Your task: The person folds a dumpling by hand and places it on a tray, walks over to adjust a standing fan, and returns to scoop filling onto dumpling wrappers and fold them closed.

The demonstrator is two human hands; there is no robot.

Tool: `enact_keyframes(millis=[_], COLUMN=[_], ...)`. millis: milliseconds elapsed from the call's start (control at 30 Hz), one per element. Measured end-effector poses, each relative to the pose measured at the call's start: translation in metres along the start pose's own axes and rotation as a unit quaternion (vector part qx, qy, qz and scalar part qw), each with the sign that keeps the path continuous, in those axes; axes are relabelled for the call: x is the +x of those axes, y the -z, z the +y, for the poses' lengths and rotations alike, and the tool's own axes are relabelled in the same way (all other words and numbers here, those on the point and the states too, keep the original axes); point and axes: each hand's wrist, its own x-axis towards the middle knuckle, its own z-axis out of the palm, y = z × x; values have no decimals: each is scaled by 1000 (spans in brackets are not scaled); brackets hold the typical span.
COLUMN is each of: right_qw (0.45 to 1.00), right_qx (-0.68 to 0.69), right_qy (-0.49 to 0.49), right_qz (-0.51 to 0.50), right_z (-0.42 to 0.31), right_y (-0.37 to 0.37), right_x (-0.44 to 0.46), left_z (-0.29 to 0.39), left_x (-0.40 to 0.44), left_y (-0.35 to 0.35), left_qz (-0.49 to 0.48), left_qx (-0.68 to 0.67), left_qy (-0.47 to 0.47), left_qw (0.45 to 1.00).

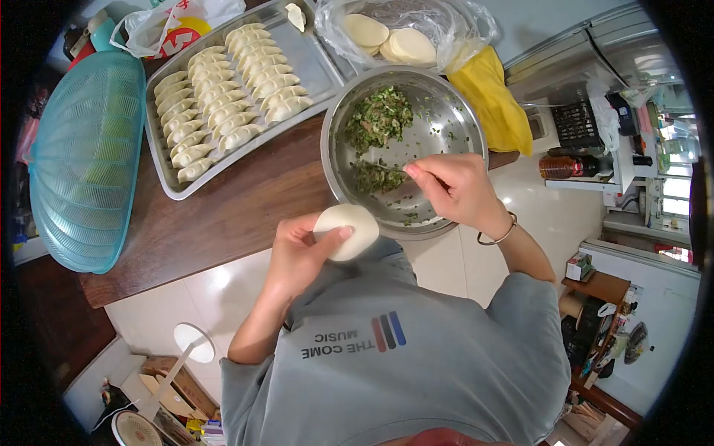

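Observation:
My left hand [294, 256] holds a round white dumpling wrapper [353, 223], thumb on top, just off the table's front edge. In my right hand [461, 189] is the thin handle of a spoon [393, 169], pinched between thumb and fingers. Its far end lies in the green chopped filling [375, 178] inside a steel mixing bowl [452, 111], so its tip is hidden. A larger heap of filling sits toward the bowl's far side. Left of the bowl, a metal tray [321, 70] carries rows of folded dumplings [223, 97], with one separate dumpling [295, 16] at its far corner.
Behind the bowl, more wrappers [409, 46] lie in a clear plastic bag [468, 30]. A yellow cloth or bag [491, 100] hangs over the table's right end. A blue mesh food cover [85, 163] stands at the left of the wooden table [223, 223].

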Motion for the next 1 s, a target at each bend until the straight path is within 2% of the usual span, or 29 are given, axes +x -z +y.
enact_keyframes(millis=[33, 67, 133, 167, 233, 367, 433, 500, 600, 633, 700, 767, 933, 1000], right_qw=[997, 997, 949, 949, 898, 881, 849, 855, 875, 877, 894, 908, 932, 968], right_qx=[19, 18, 173, 173, 261, 322, 382, 385, 384, 383, 325, 293, 224, 81], right_qy=[-67, -66, -255, -255, -348, -347, -365, -348, -280, -275, -262, -235, -171, -66], right_qz=[-33, -33, -62, -62, -55, -25, 7, 10, 94, 93, 164, 186, 228, 227], right_z=[-3, -3, -5, -3, 4, 16, 20, 23, 11, 5, -7, -15, -28, -26], right_y=[3, 3, 2, 3, 5, 16, 25, 35, 45, 48, 52, 52, 42, 36], right_x=[0, 1, 2, 4, 9, 14, 15, 14, 13, 12, 9, 5, -6, -10], left_z=[-1, -3, -3, -3, -1, 9, 17, 25, 34, 37, 44, 48, 59, 56], left_x=[0, 0, 0, 0, -2, -8, -7, -4, 8, 12, 19, 26, 33, 37], left_y=[-1, -1, -2, -2, 1, 8, 5, 0, -12, -17, -27, -34, -54, -56], left_qz=[0, 1, 4, 7, 7, 15, 23, 32, 10, 11, -24, -25, -1, -5], left_qx=[-3, -6, -4, -2, 16, 18, 1, -16, -100, -100, -218, -235, -372, -394], left_qy=[-3, -6, -9, -11, -13, -17, -28, -42, -60, -65, -44, -33, 11, -1], left_qw=[1000, 1000, 1000, 1000, 1000, 1000, 999, 998, 993, 993, 975, 971, 928, 919])
